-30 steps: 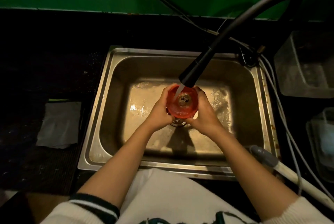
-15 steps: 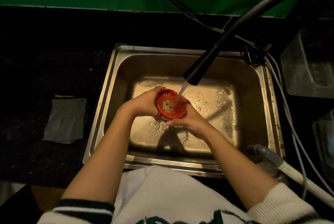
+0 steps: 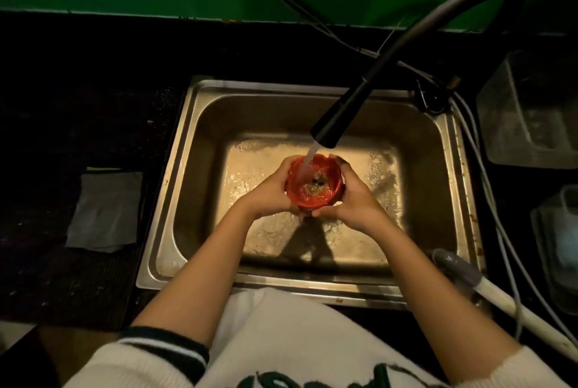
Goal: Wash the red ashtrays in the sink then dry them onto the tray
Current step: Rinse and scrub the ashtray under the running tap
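Red ashtray (image 3: 314, 185) gripped between left hand (image 3: 271, 192) and right hand (image 3: 353, 200), under black faucet (image 3: 339, 120), above steel sink (image 3: 190, 149).

one red ashtray (image 3: 314, 184), two hands (image 3: 272, 193), one sink (image 3: 187, 137)

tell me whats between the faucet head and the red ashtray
In the head view only a stream of running water spans that gap, falling from the black faucet head into the red ashtray, which the left hand and right hand hold.
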`<state>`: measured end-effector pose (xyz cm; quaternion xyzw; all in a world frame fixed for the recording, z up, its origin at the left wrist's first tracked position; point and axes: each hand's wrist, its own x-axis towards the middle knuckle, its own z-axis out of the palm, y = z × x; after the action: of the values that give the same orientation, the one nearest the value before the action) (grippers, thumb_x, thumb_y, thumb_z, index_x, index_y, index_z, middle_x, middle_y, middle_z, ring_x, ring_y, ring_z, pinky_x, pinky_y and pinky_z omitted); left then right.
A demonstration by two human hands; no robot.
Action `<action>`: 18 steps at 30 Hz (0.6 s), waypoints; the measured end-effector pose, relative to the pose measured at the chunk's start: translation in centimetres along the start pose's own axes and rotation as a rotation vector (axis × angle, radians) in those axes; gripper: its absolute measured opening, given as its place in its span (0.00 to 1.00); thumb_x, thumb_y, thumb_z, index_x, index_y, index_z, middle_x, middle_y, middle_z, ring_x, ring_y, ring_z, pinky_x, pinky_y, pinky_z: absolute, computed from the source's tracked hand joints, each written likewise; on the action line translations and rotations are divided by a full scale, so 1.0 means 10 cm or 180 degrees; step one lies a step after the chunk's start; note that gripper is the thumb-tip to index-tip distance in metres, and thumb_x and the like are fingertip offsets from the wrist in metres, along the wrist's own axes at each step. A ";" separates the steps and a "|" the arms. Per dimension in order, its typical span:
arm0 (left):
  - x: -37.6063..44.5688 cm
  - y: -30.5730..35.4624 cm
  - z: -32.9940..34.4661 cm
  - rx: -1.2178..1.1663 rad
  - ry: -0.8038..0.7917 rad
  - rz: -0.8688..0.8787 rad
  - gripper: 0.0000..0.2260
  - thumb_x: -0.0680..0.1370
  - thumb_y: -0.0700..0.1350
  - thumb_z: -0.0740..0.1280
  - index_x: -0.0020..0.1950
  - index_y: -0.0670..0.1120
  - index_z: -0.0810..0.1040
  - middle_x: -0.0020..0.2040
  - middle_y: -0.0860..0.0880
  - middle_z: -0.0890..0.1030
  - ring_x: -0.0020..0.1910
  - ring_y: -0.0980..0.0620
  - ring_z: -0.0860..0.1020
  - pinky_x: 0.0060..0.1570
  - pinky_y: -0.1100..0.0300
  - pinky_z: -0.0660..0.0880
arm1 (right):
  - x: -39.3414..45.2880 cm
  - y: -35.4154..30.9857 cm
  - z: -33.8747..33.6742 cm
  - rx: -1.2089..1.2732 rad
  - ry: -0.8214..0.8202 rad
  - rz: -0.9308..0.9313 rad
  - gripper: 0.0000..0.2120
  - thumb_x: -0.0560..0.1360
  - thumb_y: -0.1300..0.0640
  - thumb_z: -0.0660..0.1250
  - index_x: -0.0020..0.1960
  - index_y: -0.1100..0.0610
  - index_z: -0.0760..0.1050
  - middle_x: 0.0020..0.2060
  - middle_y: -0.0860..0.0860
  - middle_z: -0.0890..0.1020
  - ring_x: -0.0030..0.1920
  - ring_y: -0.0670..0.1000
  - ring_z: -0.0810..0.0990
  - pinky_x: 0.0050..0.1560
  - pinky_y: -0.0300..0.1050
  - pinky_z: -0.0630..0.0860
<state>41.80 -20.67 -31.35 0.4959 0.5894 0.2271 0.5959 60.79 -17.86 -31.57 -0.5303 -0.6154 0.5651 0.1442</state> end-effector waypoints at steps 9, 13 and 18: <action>-0.12 0.10 -0.18 0.0405 0.0447 0.0642 0.47 0.64 0.38 0.81 0.76 0.52 0.60 0.67 0.57 0.69 0.64 0.59 0.72 0.58 0.66 0.75 | 0.00 -0.06 0.15 0.0400 -0.0007 -0.0253 0.56 0.62 0.61 0.81 0.76 0.43 0.48 0.65 0.41 0.69 0.65 0.44 0.71 0.65 0.43 0.72; -0.21 0.15 -0.41 0.0285 0.0140 0.0262 0.44 0.61 0.34 0.81 0.73 0.51 0.66 0.63 0.60 0.71 0.58 0.63 0.75 0.52 0.69 0.76 | 0.00 -0.06 0.19 0.0584 -0.0484 -0.0035 0.60 0.60 0.62 0.82 0.77 0.43 0.45 0.68 0.45 0.65 0.67 0.46 0.70 0.67 0.46 0.69; -0.26 0.08 -0.45 -0.0564 -0.0092 -0.0359 0.39 0.65 0.38 0.79 0.73 0.50 0.67 0.64 0.51 0.72 0.60 0.50 0.77 0.50 0.62 0.80 | -0.02 -0.04 0.22 0.0440 -0.0466 -0.0149 0.43 0.68 0.59 0.77 0.72 0.38 0.56 0.65 0.46 0.70 0.63 0.48 0.74 0.61 0.48 0.76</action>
<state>37.37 -21.06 -28.59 0.4106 0.5853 0.2372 0.6578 59.00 -19.18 -31.87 -0.4618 -0.5960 0.6399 0.1482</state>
